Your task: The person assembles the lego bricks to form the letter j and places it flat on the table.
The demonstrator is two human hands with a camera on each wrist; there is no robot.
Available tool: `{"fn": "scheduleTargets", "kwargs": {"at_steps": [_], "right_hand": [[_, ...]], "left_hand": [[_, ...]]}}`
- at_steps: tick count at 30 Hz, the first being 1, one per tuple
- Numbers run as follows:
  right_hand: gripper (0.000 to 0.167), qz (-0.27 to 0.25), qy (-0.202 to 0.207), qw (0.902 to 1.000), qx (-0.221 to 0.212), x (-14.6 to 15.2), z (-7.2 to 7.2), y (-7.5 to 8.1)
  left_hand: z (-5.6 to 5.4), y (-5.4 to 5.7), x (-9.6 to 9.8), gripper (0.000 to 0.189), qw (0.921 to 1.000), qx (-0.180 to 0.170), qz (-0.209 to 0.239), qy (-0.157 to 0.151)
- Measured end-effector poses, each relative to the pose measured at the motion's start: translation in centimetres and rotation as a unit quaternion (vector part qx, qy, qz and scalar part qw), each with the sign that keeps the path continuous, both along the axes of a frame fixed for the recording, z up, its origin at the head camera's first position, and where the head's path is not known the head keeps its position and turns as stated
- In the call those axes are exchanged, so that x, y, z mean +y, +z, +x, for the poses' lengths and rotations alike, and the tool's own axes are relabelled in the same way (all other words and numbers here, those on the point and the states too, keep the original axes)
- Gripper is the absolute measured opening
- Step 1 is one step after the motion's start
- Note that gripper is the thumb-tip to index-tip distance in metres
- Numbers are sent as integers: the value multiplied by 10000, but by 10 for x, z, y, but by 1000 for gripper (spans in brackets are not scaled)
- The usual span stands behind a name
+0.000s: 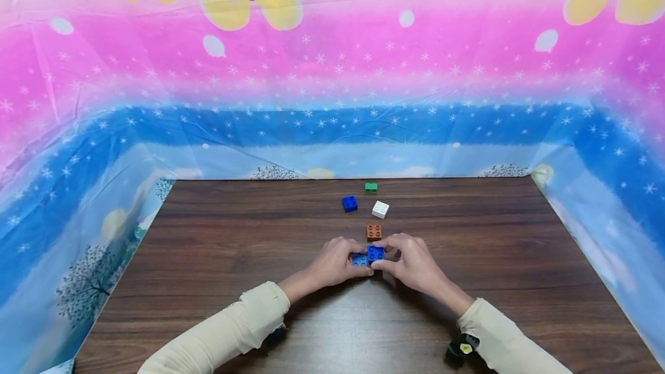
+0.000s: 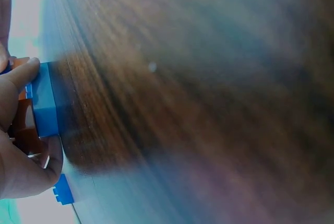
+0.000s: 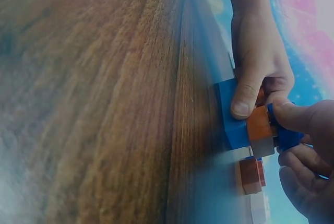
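We are seemingly midway in joining, left hand gripping a light-blue block, right hand pinching a dark-blue block above it, while an orange brick, blue brick, white brick and green brick are lying loose beyond.

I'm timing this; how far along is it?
Looks done: an orange studded plastic brick sits on a light blue one, gripped by the left hand. In hand: the right hand pinches a dark blue studded plastic brick above it. Apparently remaining: loose plastic bricks, orange, dark blue, white, green.
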State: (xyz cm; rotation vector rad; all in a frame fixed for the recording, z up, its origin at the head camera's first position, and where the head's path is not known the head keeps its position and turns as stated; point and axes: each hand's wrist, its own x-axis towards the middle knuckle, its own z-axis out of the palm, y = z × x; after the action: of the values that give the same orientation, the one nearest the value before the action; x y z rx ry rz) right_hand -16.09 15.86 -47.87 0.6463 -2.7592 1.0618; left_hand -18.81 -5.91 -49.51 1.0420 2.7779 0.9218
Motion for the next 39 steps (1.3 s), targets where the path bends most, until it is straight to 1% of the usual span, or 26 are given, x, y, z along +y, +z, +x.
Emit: {"fn": "scheduleTargets", "kwargs": {"at_steps": [5,15,23,34,39], "right_hand": [[35,-86,-19,10000,-24,0,0,-2],[36,-26,-49,10000,40,-2,3,-1],[36,-37,-165,9997,-164,-1,3,1],[34,-20,-114,9996,-249,-1,1,3],[36,77,-116,9997,-183,-1,0,4]], "left_hand": [[0,0,0,40,10000,-20,3,6],[0,-1,0,40,9999,40,-137,64],[0,-1,1,44,9998,-5,-154,111],[0,0,0,46,9999,40,-116,46],[0,0,0,47,9999,74,-132,49]]}}
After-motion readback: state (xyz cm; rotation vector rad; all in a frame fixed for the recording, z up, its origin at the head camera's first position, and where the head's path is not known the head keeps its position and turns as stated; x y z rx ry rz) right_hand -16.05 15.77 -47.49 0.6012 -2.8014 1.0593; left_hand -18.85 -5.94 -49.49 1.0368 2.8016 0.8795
